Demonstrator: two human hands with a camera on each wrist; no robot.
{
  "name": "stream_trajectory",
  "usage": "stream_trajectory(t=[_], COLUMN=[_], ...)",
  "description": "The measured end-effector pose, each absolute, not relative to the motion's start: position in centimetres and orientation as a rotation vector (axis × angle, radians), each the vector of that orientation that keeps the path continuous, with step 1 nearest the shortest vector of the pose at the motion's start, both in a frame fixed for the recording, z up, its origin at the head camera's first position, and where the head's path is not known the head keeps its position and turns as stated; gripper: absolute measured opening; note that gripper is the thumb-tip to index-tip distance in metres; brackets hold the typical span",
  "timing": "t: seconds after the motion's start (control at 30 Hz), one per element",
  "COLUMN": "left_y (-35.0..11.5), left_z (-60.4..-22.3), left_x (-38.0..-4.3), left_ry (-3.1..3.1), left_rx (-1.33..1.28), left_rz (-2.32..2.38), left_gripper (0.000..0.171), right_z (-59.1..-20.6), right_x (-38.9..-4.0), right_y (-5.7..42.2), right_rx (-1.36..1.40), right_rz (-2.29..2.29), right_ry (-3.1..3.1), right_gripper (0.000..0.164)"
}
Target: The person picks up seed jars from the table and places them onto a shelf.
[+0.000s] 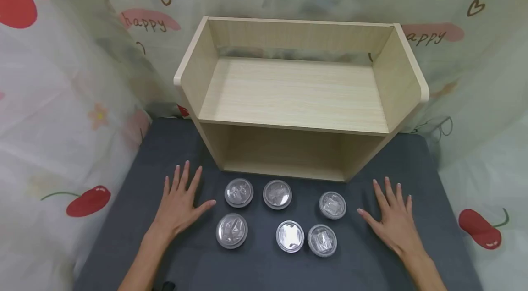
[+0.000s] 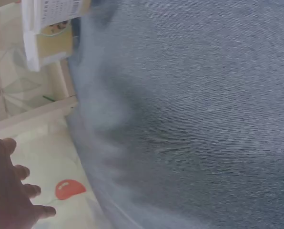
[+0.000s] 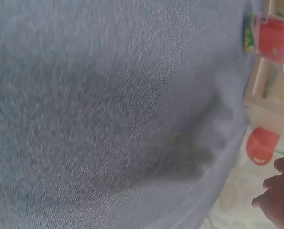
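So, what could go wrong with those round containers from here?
Perhaps two things. The bright-topped container sits very close to its right-hand neighbour, so grabbing either might bump the other. And the wooden shelf has a gap at the back of its upper level, so something pushed too far in might slip through.

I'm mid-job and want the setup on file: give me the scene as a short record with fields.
Containers: six round containers, roughly two rows of three, none held
Closest pair: the middle and right ones of the near row
Contents: not readable; the tops shine
Left side: left hand, fingers spread, holding nothing, beside the two leftmost containers
Right side: right hand, fingers spread, holding nothing, thumb toward the far row's right container
Furniture: two-level wooden shelf beyond the containers
Surface: dark table
Backdrop: printed cloth
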State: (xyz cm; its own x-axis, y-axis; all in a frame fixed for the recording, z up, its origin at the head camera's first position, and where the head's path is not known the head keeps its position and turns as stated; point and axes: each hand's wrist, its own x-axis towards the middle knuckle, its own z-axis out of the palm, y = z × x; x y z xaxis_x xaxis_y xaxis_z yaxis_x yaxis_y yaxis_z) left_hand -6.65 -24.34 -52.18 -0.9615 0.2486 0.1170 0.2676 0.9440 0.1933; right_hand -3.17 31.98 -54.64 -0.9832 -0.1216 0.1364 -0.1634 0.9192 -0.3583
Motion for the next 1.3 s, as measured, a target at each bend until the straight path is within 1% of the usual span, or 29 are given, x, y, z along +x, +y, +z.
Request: stream_trajectory(t=[0.23,0.47,0.63,0.83,1.03,1.3], left_y=[-23.9,-23.6,-23.4,-23.0,-22.8,-22.9], left_z=[-50.2,-47.9,-46.1,-43.4,-41.3,-39.3], left_x=[-6.7,-6.9,-6.9,-7.0,-7.5,-8.4], left_ry=[-3.021,-2.973,-2.939,-2.897,-2.786,-2.605], left_rx=[-0.394,-0.396,-0.409,-0.427,-0.509,-0.598], left_rz=[-0.369,-0.570,-0.633,-0.738,-0.824,-0.962], left_gripper=[0.103,0.111,0.113,0.112,0.109,0.102], right_z=[-53.8,-53.0,-52.5,-52.4,-52.3,-52.5], right_x=[-2.6,-1.8,-1.6,-0.9,0.1,0.6], right_y=[30.1,28.6,27.6,26.1,25.3,24.3], right_rx=[0.316,0.369,0.404,0.501,0.567,0.681], right_rz=[0.638,0.747,0.763,0.779,0.790,0.946], right_ry=[-2.902,-2.856,-2.832,-2.777,-2.710,-2.633], right_gripper=[0.093,0.091,0.090,0.087,0.086,0.082])
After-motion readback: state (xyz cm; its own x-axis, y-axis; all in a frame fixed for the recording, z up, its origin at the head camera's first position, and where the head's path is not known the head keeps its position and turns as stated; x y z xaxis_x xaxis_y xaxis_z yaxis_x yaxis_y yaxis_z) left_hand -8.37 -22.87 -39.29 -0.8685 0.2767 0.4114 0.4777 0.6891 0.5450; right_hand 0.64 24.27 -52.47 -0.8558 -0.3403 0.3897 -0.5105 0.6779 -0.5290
